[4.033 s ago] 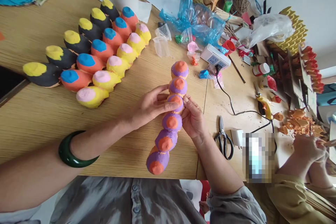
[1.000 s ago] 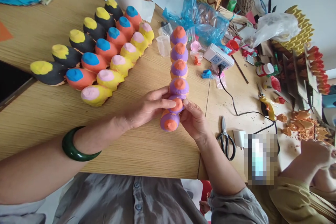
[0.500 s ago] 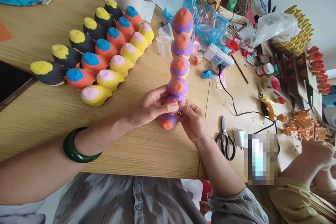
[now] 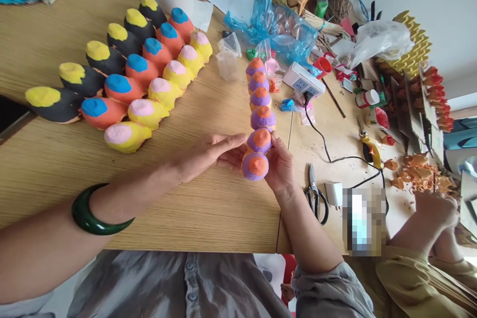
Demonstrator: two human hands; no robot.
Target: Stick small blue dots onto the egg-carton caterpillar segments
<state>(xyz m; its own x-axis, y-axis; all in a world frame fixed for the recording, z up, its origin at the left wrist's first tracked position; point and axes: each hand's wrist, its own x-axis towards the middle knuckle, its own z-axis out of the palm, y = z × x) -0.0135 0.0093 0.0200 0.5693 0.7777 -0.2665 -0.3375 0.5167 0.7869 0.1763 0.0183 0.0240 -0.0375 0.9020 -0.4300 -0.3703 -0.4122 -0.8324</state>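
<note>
A strip of bumps cut from an egg carton [image 4: 262, 118], coloured purple with orange tips, points away from me above the table. My right hand [image 4: 280, 164] grips its near end from the right, thumb at the edge and fingers partly hidden. On the left side, my left hand [image 4: 219, 153] is open, its thumb stretched toward the strip's edge and its fingertips reaching behind it; whether they touch is unclear. Left of both hands lie a yellow strip with pink tips [image 4: 160, 94], an orange strip with blue tips [image 4: 126, 79] and a black strip with yellow tips [image 4: 108, 54].
Scissors [image 4: 316, 194] and a white charger [image 4: 334, 194] lie to the right. Behind them are a power strip [image 4: 303, 80] with a black cord, a glue gun [image 4: 370, 149] and blue plastic bags [image 4: 286, 25]. Another person's hands [image 4: 436, 213] are at the far right.
The purple strip has tilted down at its far end and turned, its near end shifting right. My left thumb has come off its top; my right hand keeps its hold.
</note>
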